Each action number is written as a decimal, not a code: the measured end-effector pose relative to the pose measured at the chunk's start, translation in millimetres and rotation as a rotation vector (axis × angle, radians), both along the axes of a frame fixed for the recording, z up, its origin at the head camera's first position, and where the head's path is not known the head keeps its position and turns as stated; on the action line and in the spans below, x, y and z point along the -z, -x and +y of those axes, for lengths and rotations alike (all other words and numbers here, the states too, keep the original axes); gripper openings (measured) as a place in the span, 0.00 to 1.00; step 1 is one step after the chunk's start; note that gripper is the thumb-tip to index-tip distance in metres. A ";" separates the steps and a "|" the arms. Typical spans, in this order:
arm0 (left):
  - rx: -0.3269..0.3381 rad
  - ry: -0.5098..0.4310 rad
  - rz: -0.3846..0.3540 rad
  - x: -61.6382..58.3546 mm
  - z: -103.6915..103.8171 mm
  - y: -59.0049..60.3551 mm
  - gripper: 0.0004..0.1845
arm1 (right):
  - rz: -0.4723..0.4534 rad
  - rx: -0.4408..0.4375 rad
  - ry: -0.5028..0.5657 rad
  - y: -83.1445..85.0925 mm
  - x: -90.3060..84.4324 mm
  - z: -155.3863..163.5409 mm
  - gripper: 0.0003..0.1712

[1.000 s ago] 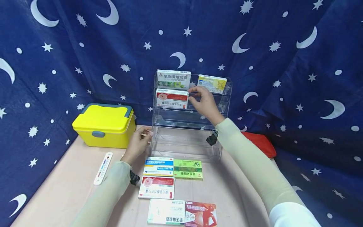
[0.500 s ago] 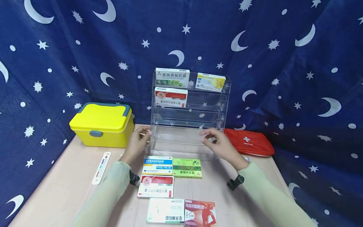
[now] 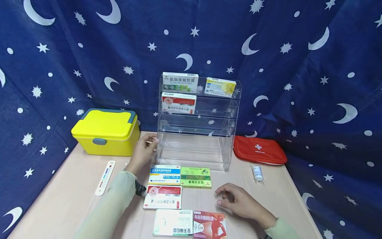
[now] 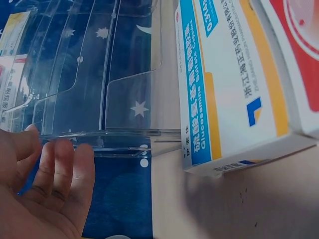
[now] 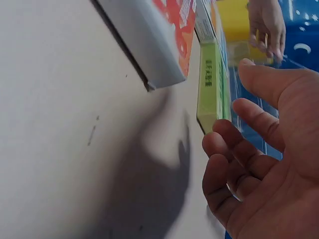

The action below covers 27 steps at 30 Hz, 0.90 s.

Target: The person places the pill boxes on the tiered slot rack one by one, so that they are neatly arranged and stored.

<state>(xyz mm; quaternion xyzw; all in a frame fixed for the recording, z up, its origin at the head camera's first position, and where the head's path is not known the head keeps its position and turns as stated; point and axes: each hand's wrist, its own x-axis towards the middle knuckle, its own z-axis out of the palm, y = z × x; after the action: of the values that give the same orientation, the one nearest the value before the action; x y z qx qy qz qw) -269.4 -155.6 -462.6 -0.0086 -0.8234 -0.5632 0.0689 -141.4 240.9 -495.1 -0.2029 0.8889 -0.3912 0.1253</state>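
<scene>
Medicine boxes lie in rows on the pale table (image 3: pixel 68 202) in front of a clear acrylic rack (image 3: pixel 197 132): a blue-and-white box (image 3: pixel 165 175) and a green box (image 3: pixel 195 177) nearest the rack, a red-and-white box (image 3: pixel 162 197) below them, then a white-green box (image 3: pixel 173 223) and an orange-red box (image 3: pixel 209 224) at the near edge. The right hand (image 3: pixel 238 202) hovers low over the table just right of the green box and above the orange-red one, holding nothing, fingers loosely bent and spread, palm down; the right wrist view shows the palm bare. The left hand (image 3: pixel 144 151) rests relaxed fingertips against the rack's lower left edge, fingers nearly straight, gripping nothing, forearm reaching up from the near edge. Three more boxes stand on the rack's upper two tiers. A yellow case (image 3: pixel 105 131) sits to the left, a thermometer strip (image 3: pixel 105 177) before it; a red first-aid pouch (image 3: pixel 259 150) and a small vial (image 3: pixel 257 173) lie to the right.
</scene>
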 end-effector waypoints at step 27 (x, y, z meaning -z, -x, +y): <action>-0.019 0.019 -0.038 -0.3 2.5 -0.3 0.17 | -0.134 0.010 -0.131 -41.6 17.7 9.7 0.23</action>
<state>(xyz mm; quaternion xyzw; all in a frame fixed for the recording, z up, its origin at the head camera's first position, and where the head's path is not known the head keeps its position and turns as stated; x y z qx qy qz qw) -269.1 -153.1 -462.3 0.0094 -0.8300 -0.5547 0.0583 -99.7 250.6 -512.8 -0.1632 0.9031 -0.3457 0.1956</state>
